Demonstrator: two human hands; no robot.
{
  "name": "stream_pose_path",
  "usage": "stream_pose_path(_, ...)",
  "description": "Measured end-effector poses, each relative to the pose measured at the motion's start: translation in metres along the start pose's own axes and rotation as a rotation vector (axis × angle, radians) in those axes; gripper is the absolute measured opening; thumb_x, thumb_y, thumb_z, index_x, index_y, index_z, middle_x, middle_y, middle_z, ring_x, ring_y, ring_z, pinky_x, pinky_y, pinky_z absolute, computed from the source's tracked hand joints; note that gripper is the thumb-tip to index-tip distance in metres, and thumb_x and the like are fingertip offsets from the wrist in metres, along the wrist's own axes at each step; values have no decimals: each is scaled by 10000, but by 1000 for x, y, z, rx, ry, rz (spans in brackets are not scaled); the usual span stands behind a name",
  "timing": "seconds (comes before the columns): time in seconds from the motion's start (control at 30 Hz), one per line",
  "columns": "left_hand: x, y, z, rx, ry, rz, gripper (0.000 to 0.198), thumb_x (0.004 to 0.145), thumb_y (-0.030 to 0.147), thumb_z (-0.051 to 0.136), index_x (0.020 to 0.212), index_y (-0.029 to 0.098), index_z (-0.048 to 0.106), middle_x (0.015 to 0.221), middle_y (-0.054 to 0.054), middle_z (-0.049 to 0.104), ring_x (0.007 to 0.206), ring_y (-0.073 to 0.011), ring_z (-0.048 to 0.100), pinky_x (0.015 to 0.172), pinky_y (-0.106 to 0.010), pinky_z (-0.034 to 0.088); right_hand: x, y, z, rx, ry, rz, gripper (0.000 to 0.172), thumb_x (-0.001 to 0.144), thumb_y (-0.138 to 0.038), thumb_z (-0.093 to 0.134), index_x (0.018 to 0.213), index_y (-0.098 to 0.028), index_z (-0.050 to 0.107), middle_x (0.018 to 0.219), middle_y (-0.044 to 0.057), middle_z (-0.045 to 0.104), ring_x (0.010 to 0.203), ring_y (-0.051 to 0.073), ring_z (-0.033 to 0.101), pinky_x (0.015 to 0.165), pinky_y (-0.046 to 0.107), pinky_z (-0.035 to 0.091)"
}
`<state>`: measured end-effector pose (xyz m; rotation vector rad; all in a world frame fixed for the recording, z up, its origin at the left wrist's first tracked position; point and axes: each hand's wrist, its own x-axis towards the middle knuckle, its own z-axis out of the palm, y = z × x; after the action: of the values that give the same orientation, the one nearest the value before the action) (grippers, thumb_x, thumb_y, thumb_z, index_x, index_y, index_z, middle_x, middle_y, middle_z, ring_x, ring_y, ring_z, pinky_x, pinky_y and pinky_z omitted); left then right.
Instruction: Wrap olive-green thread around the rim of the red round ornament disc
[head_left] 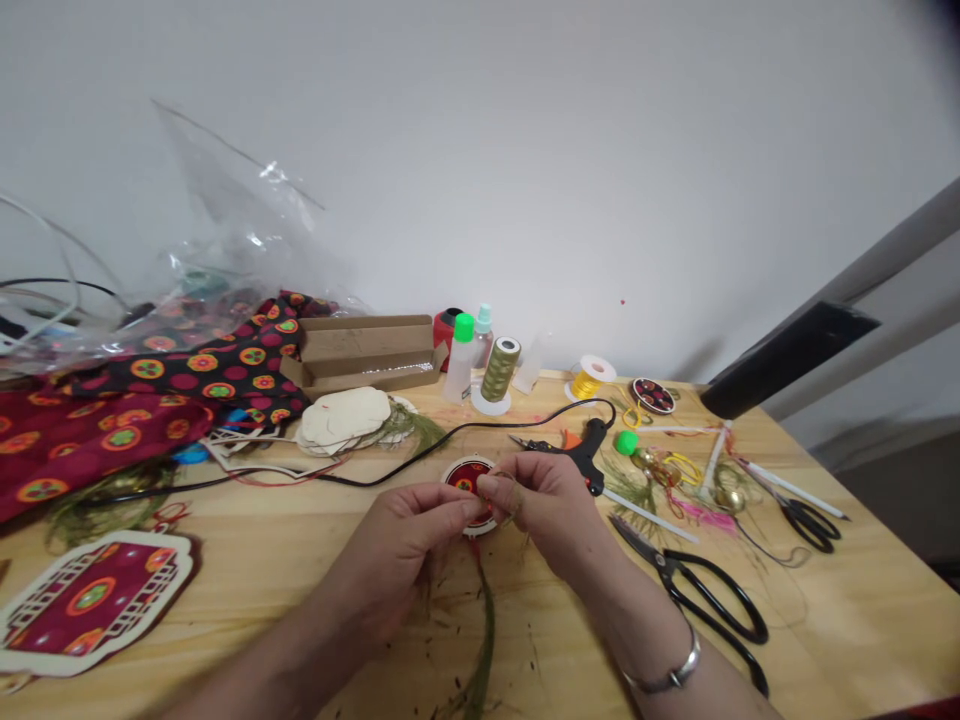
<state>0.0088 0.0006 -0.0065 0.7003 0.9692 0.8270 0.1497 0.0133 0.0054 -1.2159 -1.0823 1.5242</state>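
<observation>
A small round ornament [460, 478] with a pale rim and dark red patterned fabric lies in front of me, partly covered by my fingers. From its lower edge a green thread tassel [487, 620] hangs toward me over the table. My left hand [397, 530] reaches in from the left, thumb and forefinger pinched over the ornament. Opposite it, my right hand [551, 500] is pinched too, its fingertips almost meeting the left ones. Something thin like a thread shows near the right fingers, but what either hand grips is too small to make out.
Right of my hands lie a black glue gun [589, 452] with its cord, large black-handled scissors [712, 590] and smaller scissors [810, 520]. Behind stand a green thread spool [500, 372], glue bottle [460, 360] and cardboard box [367, 345]. A larger fabric-faced ornament [94, 595] lies left.
</observation>
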Motion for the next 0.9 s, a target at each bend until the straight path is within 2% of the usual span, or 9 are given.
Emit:
stream_pose_path(0.17, 1, 0, -1, -41, -19, 10, 100, 640, 242, 691, 668, 148, 708, 642, -28, 683, 677, -151, 603, 615, -207, 433, 0, -2, 0, 20, -20, 36, 176, 621, -279, 681, 566, -118, 636, 465, -32, 548, 401, 35, 360, 426, 189, 282)
stream_pose_path(0.3, 1, 2, -1, -31, -7, 22, 130, 647, 263, 678, 684, 142, 709, 656, -35, 687, 644, -147, 604, 583, -209, 436, 1, -1, -1, 57, -40, 56, 141, 603, -256, 693, 636, -120, 677, 482, -32, 559, 407, 33, 360, 426, 187, 274)
stream_pose_path(0.5, 1, 2, 0, 7, 20, 32, 154, 609, 290, 693, 651, 143, 703, 600, -32, 676, 639, -175, 614, 587, -235, 448, 1, 0, -1, 16, 9, 50, 124, 554, -221, 707, 577, -113, 651, 474, -35, 540, 415, 38, 355, 438, 192, 279)
stream_pose_path(0.7, 1, 3, 1, 7, -27, 47, 126, 666, 274, 668, 669, 152, 701, 651, -21, 679, 596, -118, 559, 556, -190, 397, 1, 2, 0, -132, -24, -33, 136, 640, -243, 642, 585, -129, 594, 555, -15, 548, 510, 83, 429, 523, 219, 351)
stream_pose_path(0.8, 0, 2, -1, 60, -1, 65, 139, 684, 283, 659, 638, 154, 688, 526, 26, 601, 467, -66, 445, 453, -162, 308, 1, 4, 0, -198, -25, -95, 153, 685, -248, 599, 577, -150, 552, 562, -19, 530, 526, 94, 435, 522, 218, 358)
stream_pose_path(0.9, -1, 1, -3, 103, -4, 99, 237, 731, 319, 607, 586, 141, 666, 486, 31, 544, 450, -61, 401, 436, -169, 275, 1, 5, -2, -240, -34, -146, 166, 723, -241, 566, 582, -160, 531, 558, -20, 520, 533, 101, 442, 522, 216, 366)
